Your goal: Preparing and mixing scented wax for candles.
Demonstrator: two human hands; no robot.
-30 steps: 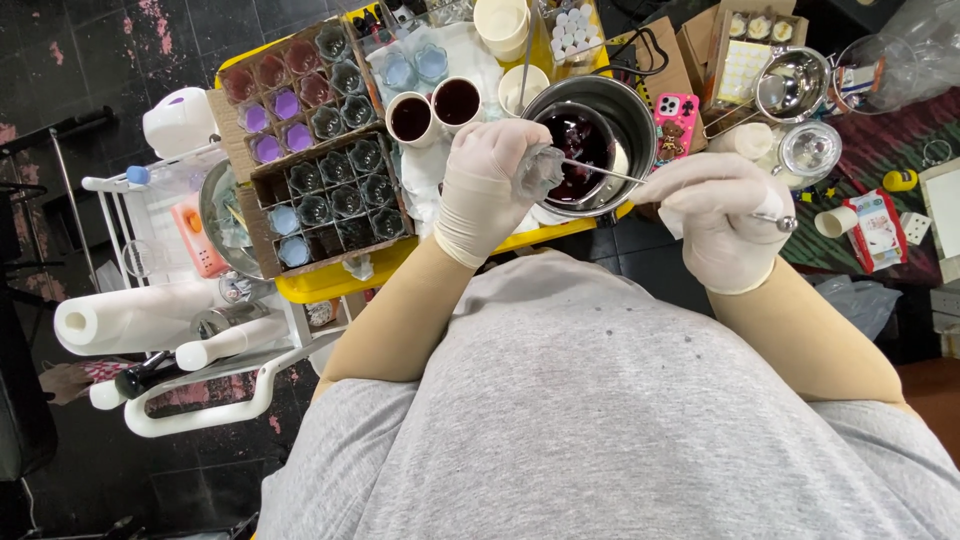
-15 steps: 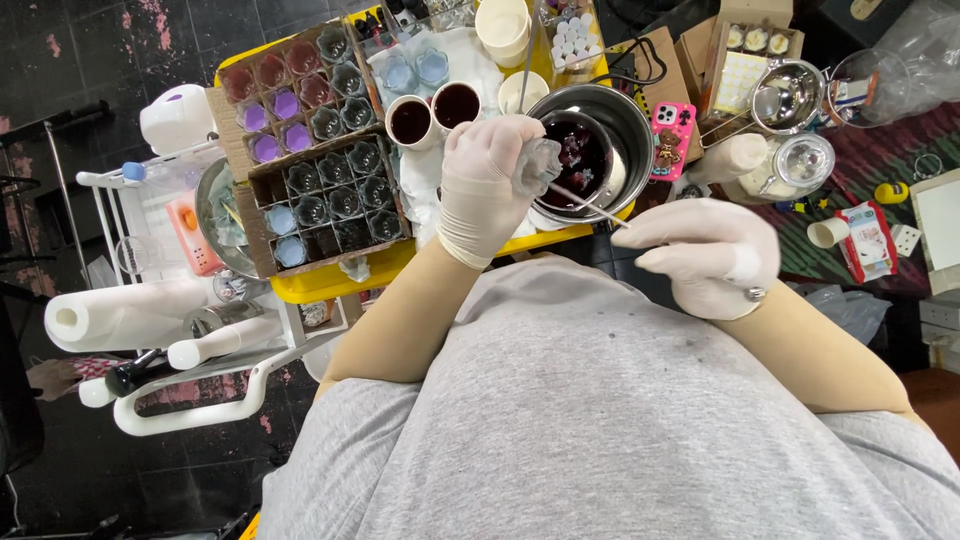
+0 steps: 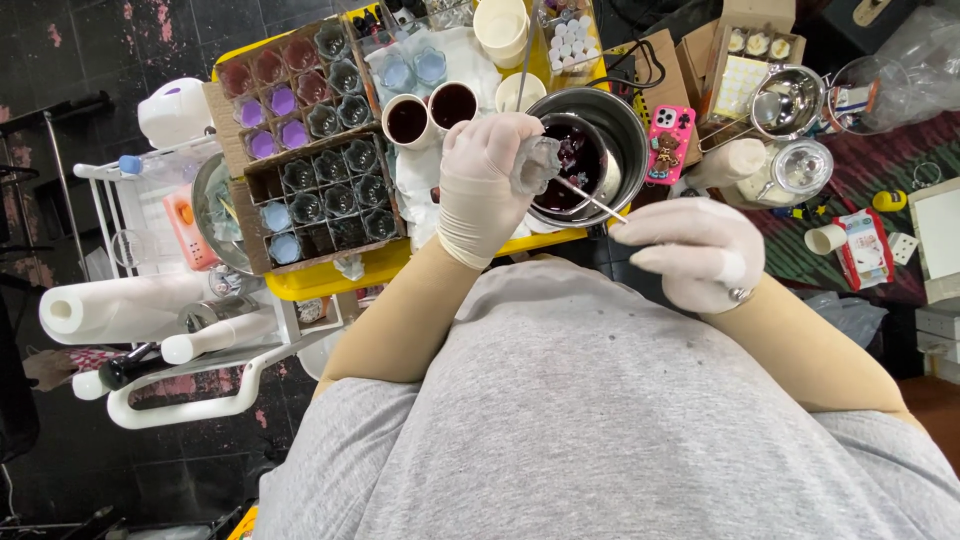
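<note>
While over the metal bowl (image 3: pixel 625 130), left hand (image 3: pixel 485 185) gripping seemingly a clear mould (image 3: pixel 537 163), right hand (image 3: pixel 690 250) pinching a thin stick (image 3: pixel 590 200).

Candle-making workshop: jar trays (image 3: pixel 330 200), melting pot (image 3: pixel 620 125)

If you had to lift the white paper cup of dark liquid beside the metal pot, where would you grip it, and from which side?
Grip the paper cup around its side wall just under the rim, coming from above: it stands upright and full, with another cup close on one side and the metal pot on the other.
</note>
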